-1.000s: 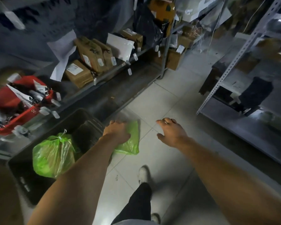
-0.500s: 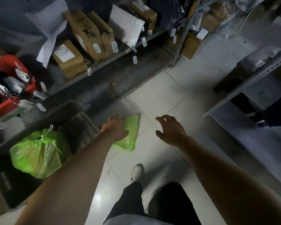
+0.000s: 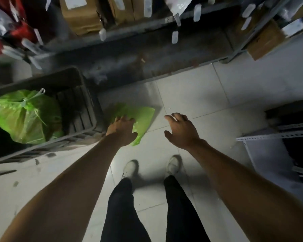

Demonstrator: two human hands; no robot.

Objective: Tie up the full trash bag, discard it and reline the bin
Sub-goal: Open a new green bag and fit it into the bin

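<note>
A full green trash bag, tied at the top, sits inside a dark plastic bin on the floor at the left. Just right of the bin a flat, empty green bag lies on the floor tiles. My left hand reaches down over this flat bag with fingers spread, covering its left part; no grip on it shows. My right hand hovers open over bare tile to the right of the flat bag, holding nothing.
A low metal shelf with cardboard boxes and hanging tags runs along the far side. A red basket sits at the top left. Another metal rack stands at the right. My feet stand on the tiles below.
The view has tilted down and closer to the floor. Both hands have stayed near the flat green bag, with the left one spread over it. My second foot has come into view.
</note>
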